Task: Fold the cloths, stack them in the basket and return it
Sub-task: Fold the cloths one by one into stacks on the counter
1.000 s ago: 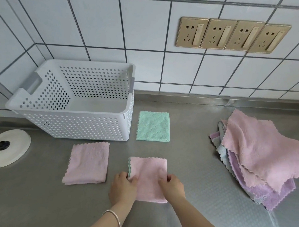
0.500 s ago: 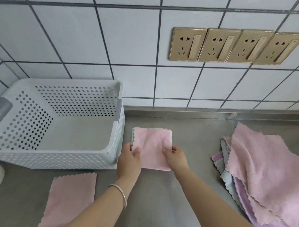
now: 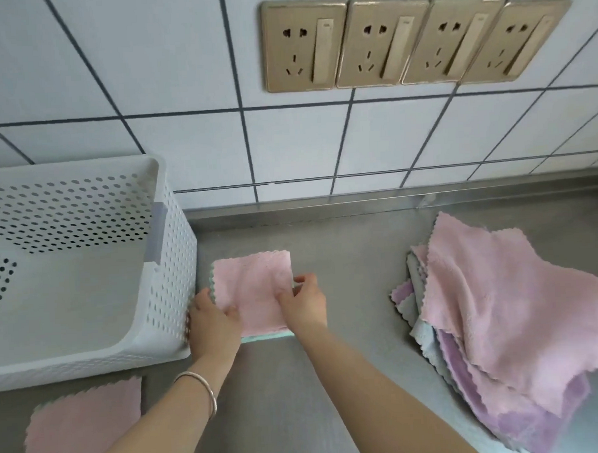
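A folded pink cloth [image 3: 254,286] lies right of the white perforated basket [image 3: 170,262], resting on a folded green cloth whose edge [image 3: 266,336] peeks out below it. My left hand [image 3: 214,322] grips the pink cloth's near left corner. My right hand [image 3: 304,303] pinches its right side. The basket is empty inside. Another folded pink cloth [image 3: 83,427] lies in front of the basket at the lower left. A loose pile of unfolded pink, purple and grey cloths [image 3: 507,323] sits at the right.
All of this rests on a steel counter [image 3: 354,258] against a white tiled wall. A row of gold wall sockets [image 3: 416,41] hangs above. The basket stands close against the left of the cloth in my hands.
My hands carried the folded pink cloth from the near counter away from me and set it on top of the green folded cloth beside the basket.
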A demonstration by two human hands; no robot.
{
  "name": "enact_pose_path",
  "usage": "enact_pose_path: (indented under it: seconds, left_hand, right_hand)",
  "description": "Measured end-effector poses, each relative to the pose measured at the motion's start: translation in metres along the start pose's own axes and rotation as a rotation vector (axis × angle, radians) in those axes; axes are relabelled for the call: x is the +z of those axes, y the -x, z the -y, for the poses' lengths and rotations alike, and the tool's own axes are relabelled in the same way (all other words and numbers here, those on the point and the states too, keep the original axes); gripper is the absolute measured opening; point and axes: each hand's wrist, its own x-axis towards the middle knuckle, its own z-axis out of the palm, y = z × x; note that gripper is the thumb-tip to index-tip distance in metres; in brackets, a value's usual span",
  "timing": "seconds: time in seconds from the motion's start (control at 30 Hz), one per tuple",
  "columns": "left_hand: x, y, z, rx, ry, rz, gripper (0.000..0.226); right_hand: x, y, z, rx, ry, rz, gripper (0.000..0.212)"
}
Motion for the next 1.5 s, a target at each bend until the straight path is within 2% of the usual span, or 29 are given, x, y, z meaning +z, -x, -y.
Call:
enact_pose_path:
  seconds: [0.1,0.2,0.27,0.33,0.43,0.53,0.63,0.73,0.83,0.9,0.97,1.1,1.23,1.3,1.43,1.5]
  left_hand:
    - [0.0,0.019,-0.008,0.201,-0.173,-0.062,0.065]
    - [0.013,0.049,-0.031,0.443,-0.191,-0.104,0.071]
    - [0.028,0.066,-0.049,0.605,-0.2,-0.091,0.071]
    - [0.05,0.086,-0.068,0.784,-0.249,-0.027,0.064]
    - [0.075,0.115,-0.093,0.956,-0.264,0.137,0.049]
    - [0.095,0.137,-0.112,1.01,-0.274,0.228,0.04]
    - [0.111,0.144,-0.127,1.06,-0.288,0.249,0.035]
    - [0.119,0.142,-0.139,1.163,-0.338,0.247,0.037]
    - [0.135,0.145,-0.159,1.268,-0.463,0.284,0.032]
    - [0.141,0.147,-0.166,1.281,-0.62,0.399,0.033]
    - [0.149,0.147,-0.169,1.231,-0.76,0.445,0.032]
    - [0.158,0.145,-0.167,1.275,-0.784,0.324,0.007]
    - [0.16,0.144,-0.171,1.286,-0.692,0.24,0.026]
    - [0.153,0.145,-0.18,1.287,-0.58,0.21,0.027]
    - [0.124,0.143,-0.198,1.193,-0.349,0.191,0.022]
    - [0.097,0.144,-0.205,1.114,-0.267,0.271,0.03]
  right_hand:
    - [-0.03,0.011,-0.017,-0.126,0.004,-0.103,0.039]
    - [-0.084,0.022,-0.063,-0.276,0.128,-0.339,0.031]
    - [-0.12,0.028,-0.094,-0.293,0.223,-0.503,0.025]
    - [-0.156,0.032,-0.122,-0.272,0.289,-0.611,0.03]
    - [-0.188,0.029,-0.142,-0.251,0.404,-0.553,0.02]
    - [-0.2,0.016,-0.152,-0.329,0.547,-0.505,0.019]
    - [-0.211,0.01,-0.149,-0.411,0.628,-0.482,0.014]
    - [-0.215,0.008,-0.144,-0.433,0.657,-0.49,0.02]
    - [-0.223,0.001,-0.15,-0.522,0.699,-0.465,0.014]
    - [-0.222,-0.001,-0.154,-0.57,0.741,-0.436,0.014]
    - [-0.223,-0.004,-0.159,-0.6,0.768,-0.429,0.016]
    - [-0.228,-0.01,-0.161,-0.584,0.709,-0.462,0.009]
    - [-0.232,-0.009,-0.157,-0.575,0.576,-0.532,0.023]
    - [-0.237,-0.006,-0.154,-0.595,0.579,-0.545,0.025]
    - [-0.267,0.005,-0.143,-0.599,0.665,-0.613,0.024]
    - [-0.289,0.016,-0.132,-0.576,0.694,-0.628,0.017]
